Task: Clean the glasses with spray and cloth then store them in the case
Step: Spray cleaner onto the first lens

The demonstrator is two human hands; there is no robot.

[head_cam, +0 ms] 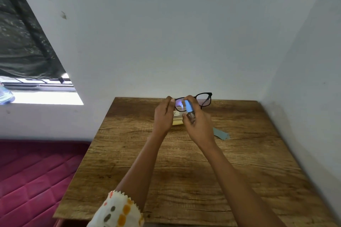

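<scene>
Near the counter's (184, 171) far edge, left hand (163, 116) fingers (168, 100) pinch the black glasses (203, 100); right hand (199, 129) fingers (195, 103) clamp a spray bottle (189, 110).

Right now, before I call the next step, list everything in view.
table: one, brown wood, centre
glasses: one, black, held above the table's far edge
spray bottle: one, blue top, in front of the glasses
case: one, pale yellow, on table below the glasses
cloth: one, grey-blue, on table right of the case
mattress: one, maroon, left of table
curtain: one, dark, upper left
left hand: one, pinches the glasses
right hand: one, grips the spray bottle
sleeve: one, white spotted, left arm
</scene>
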